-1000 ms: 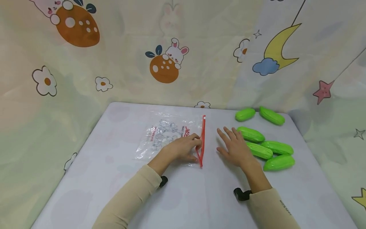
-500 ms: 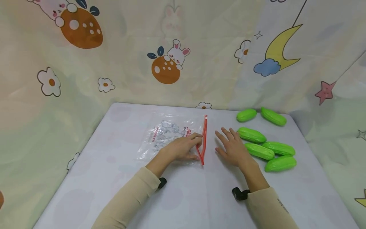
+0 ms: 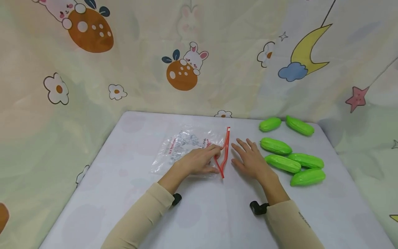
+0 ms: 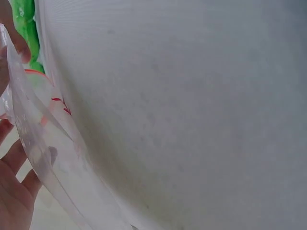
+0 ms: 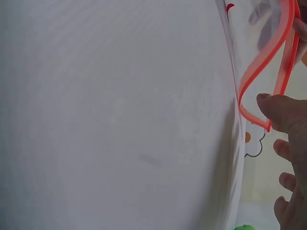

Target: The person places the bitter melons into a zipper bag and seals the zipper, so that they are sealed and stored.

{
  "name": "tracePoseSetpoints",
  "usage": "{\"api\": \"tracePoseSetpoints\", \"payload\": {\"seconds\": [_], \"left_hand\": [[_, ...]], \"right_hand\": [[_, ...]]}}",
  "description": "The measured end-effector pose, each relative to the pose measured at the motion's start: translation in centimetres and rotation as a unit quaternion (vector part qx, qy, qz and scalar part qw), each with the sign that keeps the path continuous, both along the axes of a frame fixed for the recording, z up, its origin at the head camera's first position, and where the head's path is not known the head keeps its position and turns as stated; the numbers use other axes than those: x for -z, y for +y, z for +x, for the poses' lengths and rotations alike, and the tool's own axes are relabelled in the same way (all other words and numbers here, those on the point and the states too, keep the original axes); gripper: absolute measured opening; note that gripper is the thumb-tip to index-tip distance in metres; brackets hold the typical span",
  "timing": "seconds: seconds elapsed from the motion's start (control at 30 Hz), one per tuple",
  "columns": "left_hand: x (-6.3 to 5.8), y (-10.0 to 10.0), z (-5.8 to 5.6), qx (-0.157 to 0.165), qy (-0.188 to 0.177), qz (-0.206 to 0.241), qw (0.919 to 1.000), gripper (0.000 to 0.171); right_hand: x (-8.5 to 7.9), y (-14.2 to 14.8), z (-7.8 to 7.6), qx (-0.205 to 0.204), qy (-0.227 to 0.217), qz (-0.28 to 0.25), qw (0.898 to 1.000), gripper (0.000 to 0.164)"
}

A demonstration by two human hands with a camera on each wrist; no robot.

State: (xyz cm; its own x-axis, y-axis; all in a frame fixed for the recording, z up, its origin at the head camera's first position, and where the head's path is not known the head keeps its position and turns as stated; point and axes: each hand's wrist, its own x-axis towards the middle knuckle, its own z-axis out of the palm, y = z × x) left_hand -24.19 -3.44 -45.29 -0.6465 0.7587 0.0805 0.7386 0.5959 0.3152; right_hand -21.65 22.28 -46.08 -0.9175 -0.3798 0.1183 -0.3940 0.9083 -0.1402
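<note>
A clear plastic zip bag (image 3: pixel 183 143) with a red zip edge (image 3: pixel 226 152) and printed drawings lies flat on the table. My left hand (image 3: pixel 200 160) pinches its top layer near the mouth, and the two red strips there part in a V. Clear film of the bag (image 4: pixel 53 143) also shows in the left wrist view. Just right of the mouth, my right hand (image 3: pixel 252 162) is spread with nothing in it. Its thumb (image 5: pixel 278 110) overlaps the corner of the red edge in the right wrist view.
Several bright green cucumber-like vegetables lie at the table's right, the closest cucumber (image 3: pixel 283 163) just beyond my right hand. Two more, including a short cucumber (image 3: pixel 270 124), lie at the back edge. A patterned cloth (image 3: pixel 140 69) hangs behind the white table (image 3: pixel 130 197).
My right hand has moved slightly left, away from the cucumbers and closer to the bag's mouth. The red strips have bowed farther apart under my left hand. The head view has shifted a little.
</note>
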Motion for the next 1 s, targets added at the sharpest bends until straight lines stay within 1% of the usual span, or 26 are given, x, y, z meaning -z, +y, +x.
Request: {"api": "tracePoseSetpoints", "payload": {"seconds": [0.23,0.43,0.53,0.63,0.8,1.0], "left_hand": [[0.0,-0.2,0.1,0.012,0.014,0.002,0.9998,0.055],[0.0,-0.5,0.2,0.009,0.017,-0.002,0.9998,0.066],[0.0,-0.7,0.3,0.010,0.021,-0.002,0.9997,0.066],[0.0,-0.8,0.4,0.006,0.015,-0.002,0.9999,0.069],[-0.1,-1.3,0.9,-0.004,-0.008,0.000,1.0000,0.081],[-0.1,-1.9,1.1,-0.003,-0.005,0.011,0.9999,0.080]], "right_hand": [[0.2,-0.4,-0.7,-0.011,0.001,0.004,1.000,0.054],[0.5,-0.6,-1.4,-0.017,-0.009,0.000,1.000,0.055],[0.6,-0.8,-1.8,-0.022,-0.014,-0.003,1.000,0.056],[0.5,-0.9,-2.1,-0.028,-0.019,-0.003,0.999,0.055],[0.1,-1.5,-2.2,-0.030,-0.029,0.003,0.999,0.052],[0.1,-2.0,-2.5,-0.028,-0.038,0.008,0.999,0.050]]}}
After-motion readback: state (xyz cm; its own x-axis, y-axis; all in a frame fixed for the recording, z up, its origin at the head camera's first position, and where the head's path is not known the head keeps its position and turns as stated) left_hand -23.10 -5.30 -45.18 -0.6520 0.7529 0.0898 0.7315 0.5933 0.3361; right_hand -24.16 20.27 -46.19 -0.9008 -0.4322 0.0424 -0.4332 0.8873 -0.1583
